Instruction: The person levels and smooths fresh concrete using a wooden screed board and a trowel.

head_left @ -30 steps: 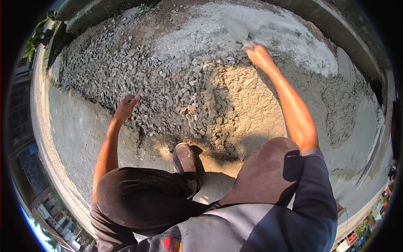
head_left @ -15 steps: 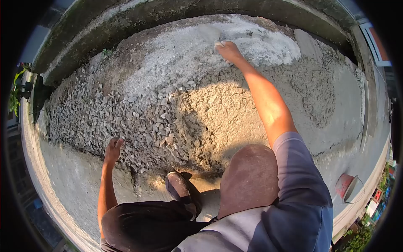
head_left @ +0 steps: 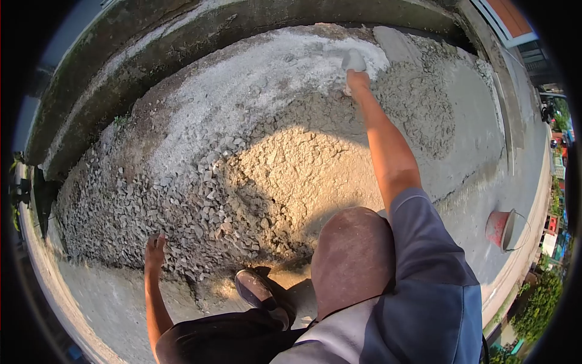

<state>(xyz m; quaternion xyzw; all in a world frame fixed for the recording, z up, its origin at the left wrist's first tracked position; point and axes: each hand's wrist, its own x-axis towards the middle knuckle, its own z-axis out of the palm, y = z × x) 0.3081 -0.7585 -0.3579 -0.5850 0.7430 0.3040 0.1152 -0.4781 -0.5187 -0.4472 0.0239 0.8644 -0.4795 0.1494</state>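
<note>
My right hand (head_left: 357, 80) is stretched far forward and grips the handle of a trowel (head_left: 353, 60), whose blade lies on the pale grey cement powder (head_left: 254, 79) at the far side of the heap. My left hand (head_left: 154, 251) rests with fingers spread at the near edge of the grey crushed gravel (head_left: 151, 206). A sunlit mound of sandy mix (head_left: 297, 176) lies between my arms. My shoe (head_left: 257, 290) and bent knee (head_left: 351, 255) are at the mound's near edge.
A concrete kerb or low wall (head_left: 182, 36) runs behind the heap. A reddish bucket (head_left: 502, 229) lies tipped on the paved ground at the right. Flat concrete (head_left: 485, 151) spreads to the right of the pile. Greenery and buildings show at the frame edges.
My right hand has swept the trowel to the right across the cement powder. The view has turned, so the left hand and gravel now sit lower left. The bucket has come into view.
</note>
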